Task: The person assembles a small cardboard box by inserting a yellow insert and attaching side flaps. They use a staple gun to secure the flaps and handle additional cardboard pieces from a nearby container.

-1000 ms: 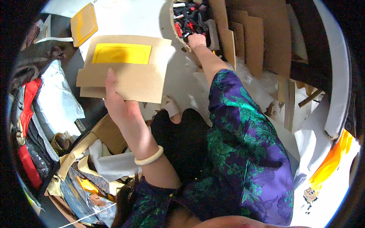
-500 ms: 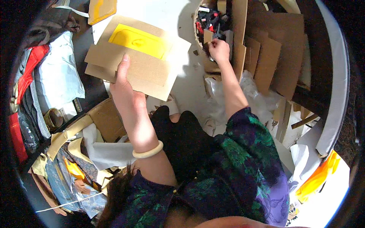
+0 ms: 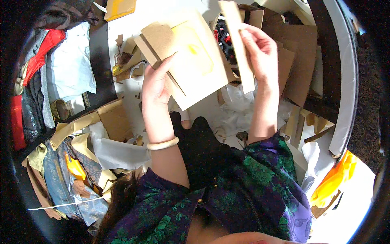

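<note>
My left hand, with a cream bangle on the wrist, grips a stack of tan cardboard sheets. A yellow panel, washed out by glare, lies on the stack. A narrower folded piece of cardboard sits over its left side, under my thumb. To the right, my right hand pinches a long cardboard strip and holds it upright, close to the stack but apart from it. Behind the strip is a box of small black and red items, partly hidden.
Large cardboard sheets lean at the right, with crumpled clear plastic below them. An open carton stands at the left beside wrapped fabrics. A white plastic package lies farther left. A yellow-edged piece is at the far side.
My right hand has come out of the box toward me and now holds up the cardboard strip. My left hand has shifted right and turned the stack clockwise.
</note>
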